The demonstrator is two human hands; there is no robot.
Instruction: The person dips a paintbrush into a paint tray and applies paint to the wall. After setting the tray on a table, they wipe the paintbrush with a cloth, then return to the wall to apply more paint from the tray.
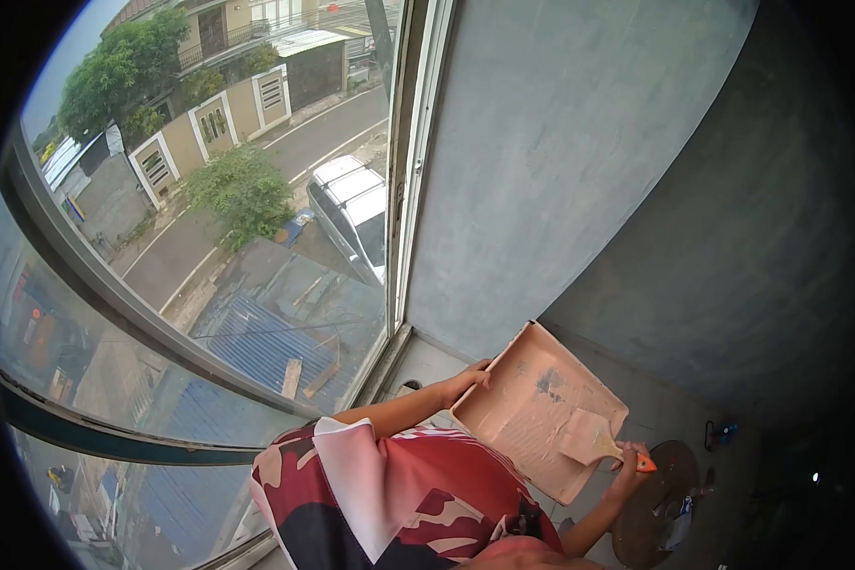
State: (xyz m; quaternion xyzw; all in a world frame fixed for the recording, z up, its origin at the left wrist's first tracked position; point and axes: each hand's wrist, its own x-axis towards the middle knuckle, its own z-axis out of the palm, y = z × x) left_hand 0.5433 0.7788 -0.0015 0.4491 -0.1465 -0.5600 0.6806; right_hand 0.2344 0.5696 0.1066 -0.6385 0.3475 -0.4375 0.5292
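A paint tray (513, 404) coated in peach-coloured paint, with a grey smudge in its middle, is tilted in front of my body. My left hand (467, 381) grips its left edge, fingers curled over the rim. My right hand (627, 465) is wrapped round the handle of a wide paintbrush (589, 437), whose orange handle end sticks out past the fingers. Peach paint covers the bristles, which lie over the tray's lower right part.
A grey wall (560, 123) rises ahead, beside a tall window frame (416, 171) on the left. Outside, a white car (356, 204) stands below by a street. A round brown surface (636, 537) with small items is at lower right, over the tiled floor (427, 361).
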